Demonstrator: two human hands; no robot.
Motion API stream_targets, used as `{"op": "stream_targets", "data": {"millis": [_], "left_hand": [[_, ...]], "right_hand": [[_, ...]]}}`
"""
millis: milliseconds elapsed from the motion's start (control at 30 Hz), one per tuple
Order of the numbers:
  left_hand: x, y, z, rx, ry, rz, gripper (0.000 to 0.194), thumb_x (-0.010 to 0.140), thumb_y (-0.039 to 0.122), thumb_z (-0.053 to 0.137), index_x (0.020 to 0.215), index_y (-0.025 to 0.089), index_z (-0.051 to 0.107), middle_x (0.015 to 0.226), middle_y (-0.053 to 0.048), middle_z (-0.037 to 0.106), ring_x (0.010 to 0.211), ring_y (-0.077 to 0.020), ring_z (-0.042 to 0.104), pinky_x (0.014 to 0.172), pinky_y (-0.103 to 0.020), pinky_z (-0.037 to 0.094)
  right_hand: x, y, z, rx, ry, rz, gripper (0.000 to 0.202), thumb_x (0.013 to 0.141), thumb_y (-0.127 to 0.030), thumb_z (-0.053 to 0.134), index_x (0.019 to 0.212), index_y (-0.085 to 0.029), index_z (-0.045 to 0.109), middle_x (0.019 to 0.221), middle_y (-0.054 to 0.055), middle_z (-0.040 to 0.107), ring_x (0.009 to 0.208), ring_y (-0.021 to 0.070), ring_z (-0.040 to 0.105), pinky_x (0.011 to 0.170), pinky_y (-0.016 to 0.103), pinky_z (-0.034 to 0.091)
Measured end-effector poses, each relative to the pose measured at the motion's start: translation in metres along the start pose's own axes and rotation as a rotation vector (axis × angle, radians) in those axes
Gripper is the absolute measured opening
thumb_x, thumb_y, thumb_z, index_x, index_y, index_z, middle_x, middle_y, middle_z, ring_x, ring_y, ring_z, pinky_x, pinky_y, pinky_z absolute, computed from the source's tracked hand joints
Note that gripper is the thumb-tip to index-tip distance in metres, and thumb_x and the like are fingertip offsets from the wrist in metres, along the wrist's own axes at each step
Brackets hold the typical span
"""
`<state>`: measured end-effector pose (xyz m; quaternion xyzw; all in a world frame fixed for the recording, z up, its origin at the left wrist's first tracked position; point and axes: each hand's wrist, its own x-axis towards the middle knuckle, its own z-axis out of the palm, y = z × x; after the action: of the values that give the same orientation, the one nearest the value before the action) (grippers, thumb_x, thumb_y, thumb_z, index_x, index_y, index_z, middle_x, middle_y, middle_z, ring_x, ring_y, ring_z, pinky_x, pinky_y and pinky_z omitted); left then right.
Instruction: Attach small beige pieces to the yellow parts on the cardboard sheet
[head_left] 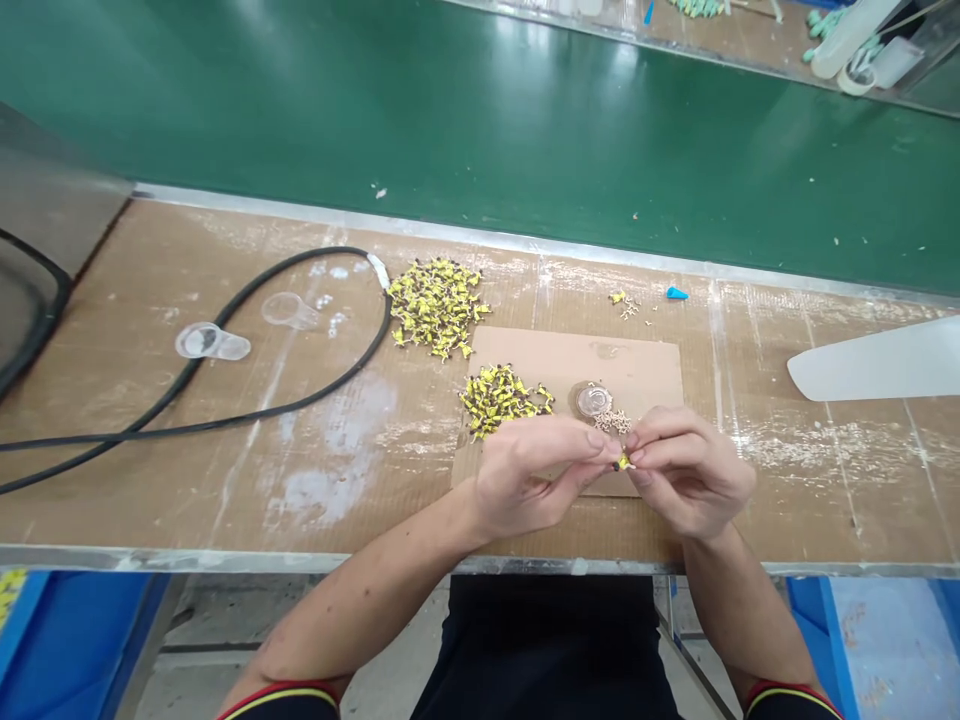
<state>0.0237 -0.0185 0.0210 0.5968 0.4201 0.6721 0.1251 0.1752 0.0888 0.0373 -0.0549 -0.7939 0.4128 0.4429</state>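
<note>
My left hand (536,472) pinches a tiny yellow figure (623,463) with a black end between thumb and fingertips. From the other side, my right hand (686,468) has its thumb and fingers closed right at the figure; whatever is between them is too small to make out. Both hands are above a flat cardboard sheet (652,370). On that sheet, behind the left hand, lies a pile of similar yellow and black figures (499,398). Small beige pieces (613,422) are heaped just behind the fingertips, beside a small round clear dish (593,400).
A larger pile of figures (439,305) lies farther back left. Black cable (300,402) loops across the left side, near two clear plastic scoops (214,343). A blue cone-shaped cap (676,293) and a white blade-like piece (877,360) lie right. Beyond runs a green belt (480,130).
</note>
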Motion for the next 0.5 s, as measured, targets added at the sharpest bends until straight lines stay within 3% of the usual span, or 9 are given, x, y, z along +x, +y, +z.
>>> {"op": "stream_targets", "data": {"millis": [300,500], "left_hand": [[0.0032,0.0056,-0.0038,0.015,-0.046,-0.008,0.037,0.087,-0.002,0.074,0.117,0.017,0.064,0.095,-0.007,0.082,0.089,-0.0172,0.081,0.078,-0.021,0.068],[-0.0002,-0.0023,0.0032,-0.084,0.050,0.031,0.060,0.085,-0.002,0.074,0.136,0.021,0.054,0.092,-0.004,0.081,0.083,-0.0171,0.081,0.080,-0.026,0.069]], "right_hand": [[0.0003,-0.0023,0.0015,0.027,-0.003,-0.051,0.019,0.086,-0.005,0.067,0.099,-0.017,0.073,0.084,0.006,0.072,0.073,0.0158,0.071,0.061,0.029,0.061],[0.0001,-0.0016,-0.0001,0.015,-0.006,-0.025,0.023,0.086,-0.006,0.068,0.103,-0.021,0.075,0.085,0.005,0.073,0.072,0.0171,0.071,0.059,0.031,0.061]]}}
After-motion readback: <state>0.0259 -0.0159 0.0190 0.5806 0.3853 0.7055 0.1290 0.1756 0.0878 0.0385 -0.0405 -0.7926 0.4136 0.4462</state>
